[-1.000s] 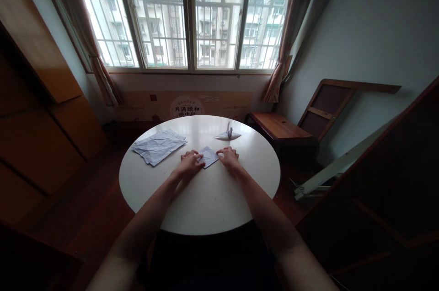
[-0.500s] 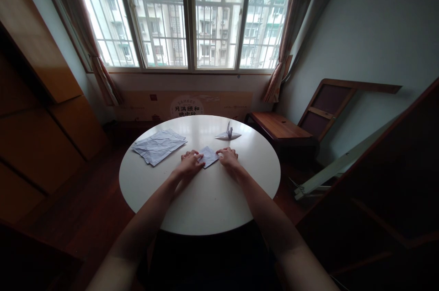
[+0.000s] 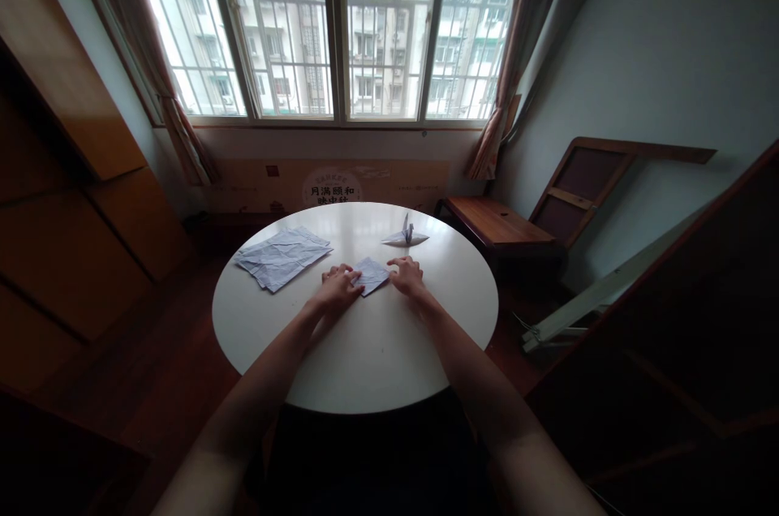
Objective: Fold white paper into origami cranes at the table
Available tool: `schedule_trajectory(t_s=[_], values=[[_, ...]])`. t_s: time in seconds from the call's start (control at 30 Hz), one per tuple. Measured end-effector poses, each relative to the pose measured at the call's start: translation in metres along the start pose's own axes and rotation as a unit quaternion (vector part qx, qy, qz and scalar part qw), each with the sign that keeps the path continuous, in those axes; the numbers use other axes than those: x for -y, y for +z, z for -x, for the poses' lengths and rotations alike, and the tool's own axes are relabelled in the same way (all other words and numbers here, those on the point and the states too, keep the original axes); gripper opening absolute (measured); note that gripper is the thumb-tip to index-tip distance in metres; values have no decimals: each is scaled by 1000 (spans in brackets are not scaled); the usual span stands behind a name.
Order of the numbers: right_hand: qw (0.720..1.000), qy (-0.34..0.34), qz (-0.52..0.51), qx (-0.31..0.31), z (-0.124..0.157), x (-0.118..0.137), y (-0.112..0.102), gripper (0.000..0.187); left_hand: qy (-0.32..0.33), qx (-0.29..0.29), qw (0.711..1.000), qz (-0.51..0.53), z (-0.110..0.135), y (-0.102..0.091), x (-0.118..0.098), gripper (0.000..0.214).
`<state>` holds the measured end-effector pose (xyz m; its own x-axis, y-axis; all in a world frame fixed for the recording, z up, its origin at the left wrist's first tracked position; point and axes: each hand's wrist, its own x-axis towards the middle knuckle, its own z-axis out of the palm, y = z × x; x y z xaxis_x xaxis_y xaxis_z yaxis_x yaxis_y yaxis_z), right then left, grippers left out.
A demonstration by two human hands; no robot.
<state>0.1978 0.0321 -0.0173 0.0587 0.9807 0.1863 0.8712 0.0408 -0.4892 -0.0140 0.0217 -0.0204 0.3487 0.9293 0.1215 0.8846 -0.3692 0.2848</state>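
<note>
A small folded piece of pale paper [image 3: 371, 273] lies flat on the round white table [image 3: 365, 354]. My left hand [image 3: 337, 289] rests on its left edge with fingers curled down onto the paper. My right hand [image 3: 406, 275] presses its right corner with bent fingertips. Both hands pin the paper to the tabletop. A finished paper crane [image 3: 405, 234] stands behind the hands, toward the far right of the table.
A loose pile of crumpled paper sheets [image 3: 281, 255] lies at the table's far left. A low wooden bench [image 3: 496, 225] and a leaning wooden frame [image 3: 584, 185] stand to the right. Wooden cabinets [image 3: 73, 199] fill the left. A barred window [image 3: 329, 21] is ahead.
My right hand's fingers have lifted slightly and shifted along the paper's right corner. The view has tipped a little. The left hand has barely moved.
</note>
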Motion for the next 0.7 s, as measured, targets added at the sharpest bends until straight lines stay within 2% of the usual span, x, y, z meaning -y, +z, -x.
schedule_trajectory(t_s=[0.1,0.17,0.23,0.37,0.53,0.7], values=[[995,-72,-65,-38,-2,1,-1,27,6,-5,1000,2,0,1,1,48],[982,-145,-119,-7,-1,3,0,23,13,-11,1000,5,0,1,2,48],[970,-190,-147,44,1,4,3,20,17,-19,1000,9,0,2,2,45],[969,-201,-101,98,5,6,8,19,5,-23,1000,14,0,0,3,37],[972,-194,-74,111,5,7,7,22,-27,-15,999,15,-1,-2,4,37],[972,-191,-78,112,5,8,6,22,-65,-31,997,2,-4,-2,7,35]])
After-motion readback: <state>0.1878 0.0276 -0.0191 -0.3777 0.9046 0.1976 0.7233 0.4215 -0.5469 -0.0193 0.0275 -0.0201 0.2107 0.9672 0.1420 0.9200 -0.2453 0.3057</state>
